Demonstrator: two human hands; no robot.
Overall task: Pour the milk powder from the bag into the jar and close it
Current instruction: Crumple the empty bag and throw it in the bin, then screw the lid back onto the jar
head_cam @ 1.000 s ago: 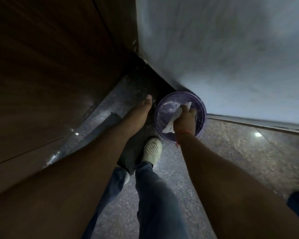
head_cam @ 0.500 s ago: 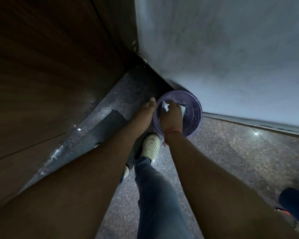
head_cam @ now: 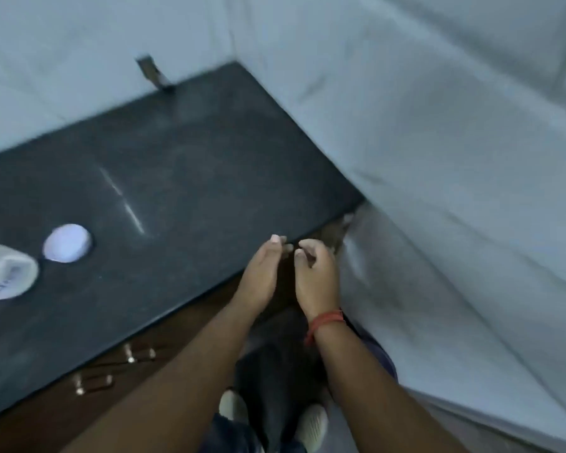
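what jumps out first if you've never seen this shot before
The two bare hands meet the eye first: the left hand and the right hand hover close together, apparently empty, at the near edge of the black countertop. Far left on that counter lie a round white lid and a blurred white container. A red thread circles the right wrist.

Two hands: left (head_cam: pixel 258 276), right (head_cam: pixel 314 279), both empty. One lid (head_cam: pixel 67 243), one jar (head_cam: pixel 4 276), far left of them. Two shoes (head_cam: pixel 311 423).
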